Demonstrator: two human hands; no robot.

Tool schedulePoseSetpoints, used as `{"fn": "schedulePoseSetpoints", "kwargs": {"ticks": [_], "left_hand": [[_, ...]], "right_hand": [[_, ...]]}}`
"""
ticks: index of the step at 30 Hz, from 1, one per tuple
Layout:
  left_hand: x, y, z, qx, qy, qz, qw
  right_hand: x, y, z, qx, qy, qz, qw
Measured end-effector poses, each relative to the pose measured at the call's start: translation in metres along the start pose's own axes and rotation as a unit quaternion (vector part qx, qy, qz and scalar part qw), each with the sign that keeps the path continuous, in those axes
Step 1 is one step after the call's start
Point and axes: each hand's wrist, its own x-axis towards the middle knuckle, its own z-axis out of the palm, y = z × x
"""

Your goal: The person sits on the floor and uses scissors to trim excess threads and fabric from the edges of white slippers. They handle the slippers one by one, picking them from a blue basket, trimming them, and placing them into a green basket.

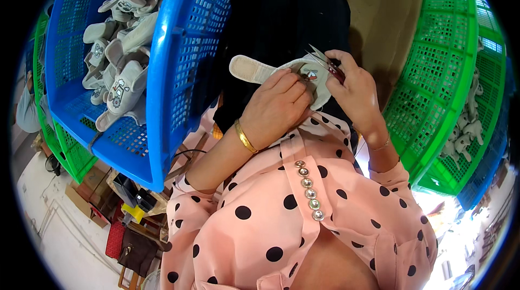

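Over dark trousers (322, 11), left hand (279, 103) grips a pale, round-tabbed fabric shoe (320, 85); right hand (355, 89) grasps pointed metal scissors (327, 64).

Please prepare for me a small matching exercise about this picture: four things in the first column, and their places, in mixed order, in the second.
Things:
1. pointed metal scissors with dark red handles
2. pale grey fabric shoe with a strap
3. shiny gold-coloured bangle
4. large blue plastic basket with square holes

Places:
A. around the wrist of the left hand
B. at the picture's left, with a pile of grey shoes inside
C. in the right hand
D. held by the left hand's fingers

Right pairs: 1-C, 2-D, 3-A, 4-B
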Motion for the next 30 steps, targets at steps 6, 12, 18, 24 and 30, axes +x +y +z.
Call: {"fn": "schedulePoseSetpoints", "kwargs": {"ticks": [6, 12, 18, 24, 30], "left_hand": [[0.007, -0.006, -0.007, -0.044, -0.118, -0.008, 0.992], [0.018, -0.024, -0.040, -0.160, -0.105, 0.023, 0.981], [0.017, -0.020, -0.016, 0.102, 0.022, -0.121, 0.987], [0.030, -0.030, 0.007, 0.191, -0.059, -0.137, 0.970], [0.031, -0.027, 0.009, 0.098, -0.027, -0.138, 0.985]], "right_hand": [[-0.001, -0.012, 0.001, -0.060, -0.002, -0.012, 0.998], [0.006, -0.009, -0.007, -0.026, -0.032, 0.034, 0.999], [0.020, 0.001, -0.001, -0.003, -0.028, -0.010, 1.000], [0.024, 0.004, 0.005, -0.026, -0.022, -0.036, 0.999], [0.017, 0.003, 0.003, -0.064, -0.013, -0.075, 0.995]]}}
